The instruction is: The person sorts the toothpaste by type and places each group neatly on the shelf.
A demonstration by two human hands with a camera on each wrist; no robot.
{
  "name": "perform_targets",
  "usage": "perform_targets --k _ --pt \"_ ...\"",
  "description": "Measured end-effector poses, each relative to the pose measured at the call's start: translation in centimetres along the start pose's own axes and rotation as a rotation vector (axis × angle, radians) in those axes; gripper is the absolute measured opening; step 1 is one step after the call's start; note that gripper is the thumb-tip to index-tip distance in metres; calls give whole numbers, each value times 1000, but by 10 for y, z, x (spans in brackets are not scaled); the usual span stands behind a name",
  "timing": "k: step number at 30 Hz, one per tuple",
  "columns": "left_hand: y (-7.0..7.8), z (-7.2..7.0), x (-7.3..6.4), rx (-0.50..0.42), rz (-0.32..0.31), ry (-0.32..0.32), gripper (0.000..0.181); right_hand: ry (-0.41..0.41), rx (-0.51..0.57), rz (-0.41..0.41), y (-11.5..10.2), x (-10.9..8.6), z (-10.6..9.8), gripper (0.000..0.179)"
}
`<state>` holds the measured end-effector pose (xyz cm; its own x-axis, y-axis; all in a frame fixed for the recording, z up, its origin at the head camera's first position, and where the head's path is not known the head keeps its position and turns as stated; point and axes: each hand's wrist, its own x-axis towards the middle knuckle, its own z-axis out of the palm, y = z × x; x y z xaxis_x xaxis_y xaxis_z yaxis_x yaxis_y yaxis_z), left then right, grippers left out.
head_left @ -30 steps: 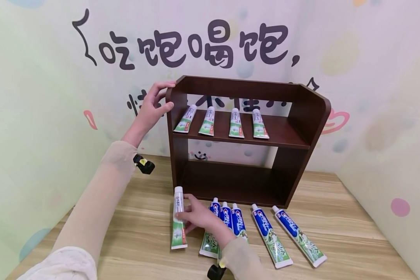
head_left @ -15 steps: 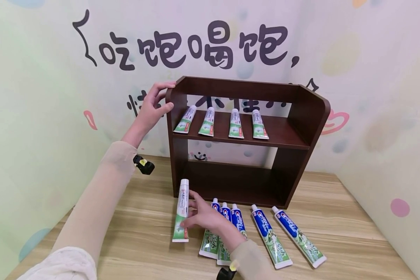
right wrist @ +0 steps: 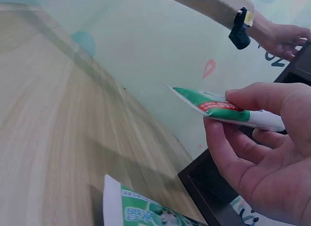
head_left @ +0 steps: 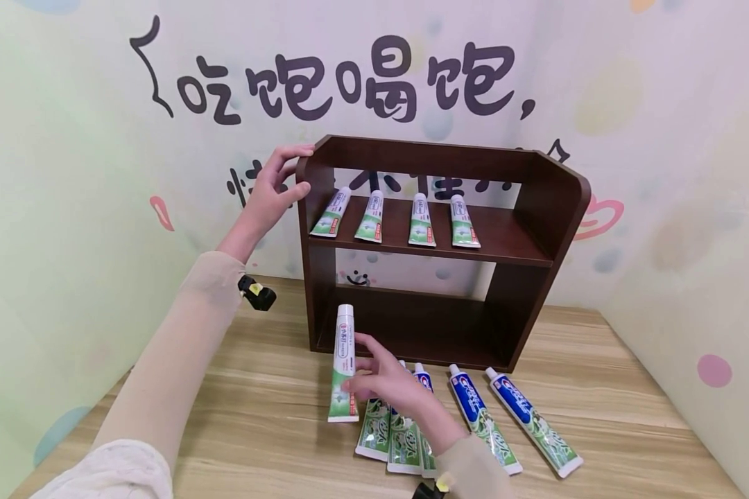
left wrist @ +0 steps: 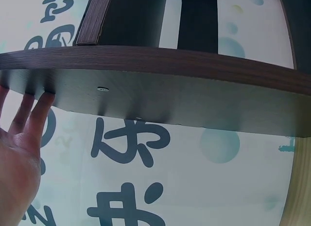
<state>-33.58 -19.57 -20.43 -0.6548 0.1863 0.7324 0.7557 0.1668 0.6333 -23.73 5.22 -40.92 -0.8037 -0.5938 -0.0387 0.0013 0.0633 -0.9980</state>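
Observation:
My right hand (head_left: 392, 380) pinches a white and green toothpaste tube (head_left: 343, 371) between thumb and fingers. In the head view the tube stands cap up, in front of the shelf's lower left opening; the right wrist view (right wrist: 260, 153) shows it raised over the wooden table. At the upper left corner of the dark brown shelf (head_left: 440, 253), my left hand (head_left: 274, 186) rests with its fingertips on the side panel. The left wrist view shows straight fingers (left wrist: 39, 116) against that panel. Several matching white and green tubes (head_left: 421, 220) lie in a row on the upper shelf.
Several blue and green Crest toothpaste tubes (head_left: 533, 419) lie on the wooden table (head_left: 256, 423) before the shelf, some partly behind my right hand. The lower compartment (head_left: 412, 322) has a dark floor. A wall with large black characters (head_left: 381, 80) stands behind.
My right hand has lifted the white and green tube off the table, carrying it up and to the right toward the shelf. My left hand has stayed at the shelf's corner.

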Motion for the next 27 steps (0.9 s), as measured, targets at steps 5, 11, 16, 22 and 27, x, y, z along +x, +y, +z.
perform_targets --k 5,11,16,22,27 --pt "0 0 0 -1 -2 1 45 7 10 -42 -6 -9 -10 80" --pt "-2 0 1 -14 20 8 45 37 -6 -42 -12 -20 -20 89" --pt "-2 0 1 -19 30 10 45 75 -55 -7 -18 -31 -25 102" --pt "-2 0 1 -29 23 6 45 107 -64 -32 -26 -43 -32 84" --pt "-2 0 1 -30 20 5 44 170 -103 -35 -33 -56 -35 76"
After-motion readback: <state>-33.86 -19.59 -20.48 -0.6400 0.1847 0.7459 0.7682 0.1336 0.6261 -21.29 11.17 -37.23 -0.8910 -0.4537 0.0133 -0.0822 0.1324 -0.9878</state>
